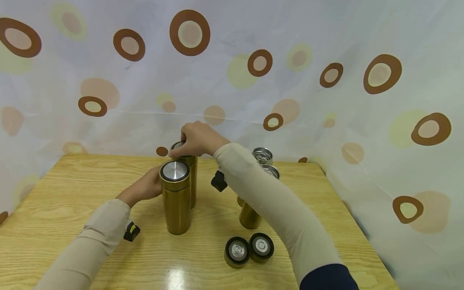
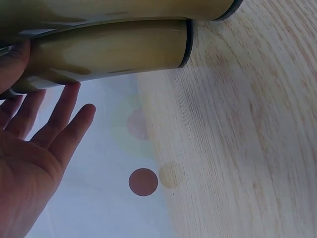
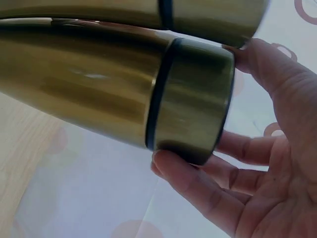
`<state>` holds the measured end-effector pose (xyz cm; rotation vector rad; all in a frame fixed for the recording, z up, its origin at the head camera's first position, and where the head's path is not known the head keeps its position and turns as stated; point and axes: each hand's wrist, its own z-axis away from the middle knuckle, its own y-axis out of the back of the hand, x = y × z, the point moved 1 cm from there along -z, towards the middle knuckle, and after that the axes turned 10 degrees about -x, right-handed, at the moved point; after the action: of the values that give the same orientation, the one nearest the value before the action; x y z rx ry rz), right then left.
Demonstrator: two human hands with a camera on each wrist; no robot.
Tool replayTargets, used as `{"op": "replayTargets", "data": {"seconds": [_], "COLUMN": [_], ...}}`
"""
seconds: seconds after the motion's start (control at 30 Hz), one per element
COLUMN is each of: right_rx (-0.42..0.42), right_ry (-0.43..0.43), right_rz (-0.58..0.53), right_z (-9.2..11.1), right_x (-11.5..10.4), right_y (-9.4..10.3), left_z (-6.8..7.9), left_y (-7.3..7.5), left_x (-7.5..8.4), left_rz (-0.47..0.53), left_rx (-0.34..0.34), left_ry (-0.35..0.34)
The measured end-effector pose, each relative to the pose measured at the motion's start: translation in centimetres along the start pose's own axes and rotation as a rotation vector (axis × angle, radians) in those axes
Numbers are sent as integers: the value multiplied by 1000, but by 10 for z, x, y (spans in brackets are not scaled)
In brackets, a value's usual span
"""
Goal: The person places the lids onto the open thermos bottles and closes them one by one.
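Two gold thermos flasks with lids on stand upright close together on the table. My left hand (image 1: 146, 187) holds the body of the rear flask (image 1: 193, 181), its thumb on one side and fingertips on the other in the left wrist view. At the top of that flask, my right hand (image 1: 199, 139) grips the lid (image 3: 195, 99) between thumb and fingers. A dark ring shows between lid and body in the right wrist view. Nearer to me stands the front flask (image 1: 177, 209), with a shiny disc on its lid (image 1: 175, 170); it partly hides the left hand.
Beyond my right forearm stand two lidless flasks, a front one (image 1: 250, 217) and a back one (image 1: 262, 154), partly hidden by the sleeve. Two loose lids, one left (image 1: 237, 252) and one right (image 1: 262, 247), lie side by side on the wooden table (image 1: 203, 257). A patterned sheet (image 1: 224, 88) hangs behind.
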<state>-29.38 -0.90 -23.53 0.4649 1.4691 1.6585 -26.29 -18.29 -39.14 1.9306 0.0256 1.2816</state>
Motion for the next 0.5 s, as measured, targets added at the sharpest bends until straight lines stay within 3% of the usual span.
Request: {"op": "replayTargets", "data": {"seconds": [0.5], "right_rx": [22], "right_ry": [-257], "right_rz": [-184], "right_z": [-9], "right_x": [-7], "right_y": [-9], "left_z": [4], "left_y": [0], "left_x": [5], "left_rz": [-77], "left_rx": [31], "left_ry": [-11]}}
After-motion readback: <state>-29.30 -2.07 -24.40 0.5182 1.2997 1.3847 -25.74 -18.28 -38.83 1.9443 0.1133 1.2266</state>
